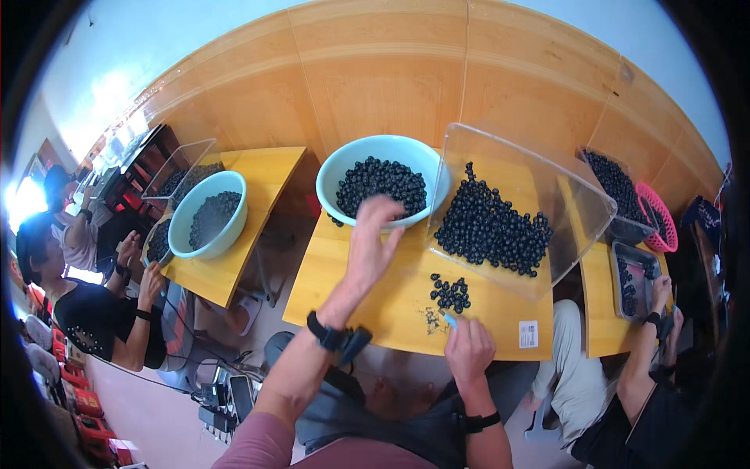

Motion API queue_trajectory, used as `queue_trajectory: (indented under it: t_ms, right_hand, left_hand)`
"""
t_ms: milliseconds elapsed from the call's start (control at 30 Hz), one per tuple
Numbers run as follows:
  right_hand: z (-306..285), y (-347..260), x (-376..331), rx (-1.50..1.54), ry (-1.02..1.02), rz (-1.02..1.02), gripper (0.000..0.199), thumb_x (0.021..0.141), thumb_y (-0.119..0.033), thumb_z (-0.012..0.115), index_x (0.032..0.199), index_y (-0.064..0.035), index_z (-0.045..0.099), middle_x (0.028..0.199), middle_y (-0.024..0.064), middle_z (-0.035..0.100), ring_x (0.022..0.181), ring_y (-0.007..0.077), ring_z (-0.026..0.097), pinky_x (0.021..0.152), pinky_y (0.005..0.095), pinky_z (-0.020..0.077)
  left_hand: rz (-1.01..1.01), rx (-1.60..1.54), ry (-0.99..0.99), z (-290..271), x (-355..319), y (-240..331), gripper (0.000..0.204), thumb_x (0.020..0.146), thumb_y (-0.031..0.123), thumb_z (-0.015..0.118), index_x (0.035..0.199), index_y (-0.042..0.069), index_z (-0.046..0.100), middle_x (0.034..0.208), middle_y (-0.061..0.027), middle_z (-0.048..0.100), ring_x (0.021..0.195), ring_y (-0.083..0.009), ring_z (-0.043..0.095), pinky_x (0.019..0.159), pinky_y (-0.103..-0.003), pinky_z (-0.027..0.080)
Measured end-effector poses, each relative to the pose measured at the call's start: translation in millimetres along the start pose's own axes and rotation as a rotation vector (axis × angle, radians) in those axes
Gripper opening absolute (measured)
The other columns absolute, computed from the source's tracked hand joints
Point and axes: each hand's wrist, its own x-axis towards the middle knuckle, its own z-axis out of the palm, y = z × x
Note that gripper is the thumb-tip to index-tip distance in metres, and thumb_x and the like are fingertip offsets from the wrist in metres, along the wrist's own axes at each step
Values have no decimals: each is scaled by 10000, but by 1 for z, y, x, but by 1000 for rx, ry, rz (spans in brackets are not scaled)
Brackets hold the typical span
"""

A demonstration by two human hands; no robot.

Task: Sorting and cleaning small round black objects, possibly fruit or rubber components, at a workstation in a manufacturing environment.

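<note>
Balls, left grip parted, right pinching tool

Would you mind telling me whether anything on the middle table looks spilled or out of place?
Slightly: dark scraps litter the table near the right hand, and a few black balls lie outside the bowl, by its lower left edge, as if spilled.

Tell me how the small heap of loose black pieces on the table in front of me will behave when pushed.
The small heap would probably scatter rather than slide as one, since its pieces look separate. Each seems apt to roll, being rounded and lying on a flat tabletop. Their shiny highlights suggest they may be slippery too.
</note>
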Motion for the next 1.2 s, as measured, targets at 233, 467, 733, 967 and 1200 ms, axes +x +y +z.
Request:
queue_trajectory:
  t_ms: [233, 467, 733, 967, 1200]
  right_hand:
    - [7, 2, 7, 32, 45, -3, 112, 818, -135, 711, 915, -93, 675, 770, 76, 530, 709, 274, 603, 625, 412, 478]
    - [3, 2, 8, 30, 43, -4, 113, 833, -153, 703, 926, -94, 681, 771, 72, 530, 709, 266, 597, 622, 408, 474]
    - [3, 0, 6, 24, 37, -3, 115, 851, -163, 690, 939, -90, 684, 772, 75, 529, 713, 271, 595, 630, 412, 471]
    - [3, 1, 6, 28, 18, 1, 115, 852, -162, 686, 939, -87, 679, 771, 81, 527, 709, 278, 591, 629, 413, 468]
    - [2, 0, 7, 28, 18, 5, 106, 860, -133, 684, 942, -66, 683, 759, 91, 527, 688, 290, 590, 614, 421, 460]
  left_hand:
    - [-159, -153, -338, 22, -27, -3, 239, 855, 3, 756, 1088, 36, 716, 1041, -131, 668, 952, -292, 661, 800, -369, 557]
    - [-174, -141, -529, 51, -82, 9, 228, 829, 122, 828, 1008, 8, 743, 866, -136, 636, 786, -277, 651, 730, -385, 538]
    - [-330, -224, -423, 51, -89, 19, 205, 807, 81, 828, 958, 0, 717, 871, -139, 651, 751, -248, 651, 708, -362, 543]
    - [-496, -231, -480, 46, -92, 29, 188, 827, 69, 819, 968, 0, 715, 895, -125, 716, 725, -172, 682, 676, -308, 560]
    - [-579, -465, -327, 51, -119, 46, 183, 854, 24, 809, 1013, -12, 726, 927, -77, 716, 803, -110, 681, 719, -273, 567]
